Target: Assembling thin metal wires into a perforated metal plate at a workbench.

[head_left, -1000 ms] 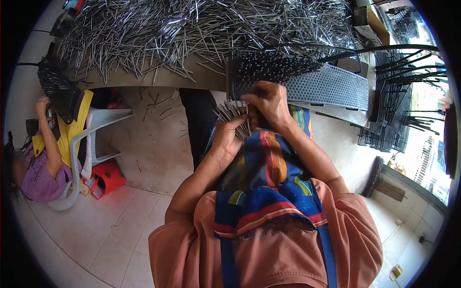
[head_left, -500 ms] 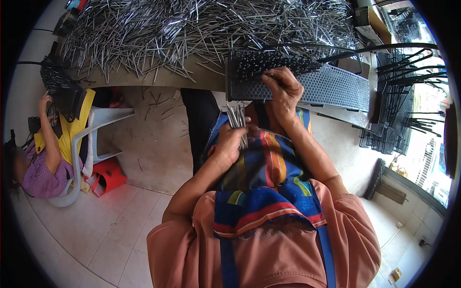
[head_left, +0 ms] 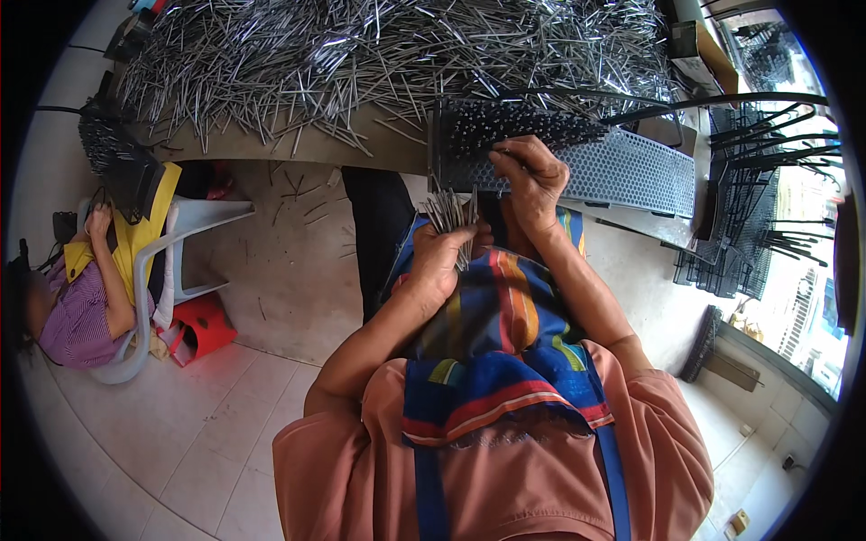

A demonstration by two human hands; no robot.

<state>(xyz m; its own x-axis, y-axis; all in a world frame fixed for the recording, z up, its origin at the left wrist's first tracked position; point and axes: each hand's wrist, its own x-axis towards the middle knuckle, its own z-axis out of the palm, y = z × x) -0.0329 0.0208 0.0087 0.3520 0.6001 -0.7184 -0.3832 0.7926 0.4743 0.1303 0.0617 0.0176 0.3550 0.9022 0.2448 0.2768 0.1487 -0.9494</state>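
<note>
A bundle of thin grey metal rods (head_left: 448, 212) is gripped in my left hand (head_left: 435, 260), low over my lap, with the rod ends fanned out above the thumb. My right hand (head_left: 541, 180) hovers at the near edge of a perforated grey panel (head_left: 645, 176), thumb and forefinger pinched together. Whatever lies between those fingertips is too small to make out. Many dark rods (head_left: 505, 122) stand upright in the holes across the panel's left part, while the holes to the right show bare.
Loose metal rods (head_left: 379, 63) are heaped across the table (head_left: 388, 135) behind the panel. Black wire racks (head_left: 735, 225) stand at the right. On the left, a person in a purple top (head_left: 86, 298) sits on a pale plastic chair (head_left: 212, 215) beside a red bag (head_left: 200, 326).
The rods in my left hand have spread into a wider fan, and its thumb has moved across them. My right hand stays almost in place. The other person's hand has lowered.
</note>
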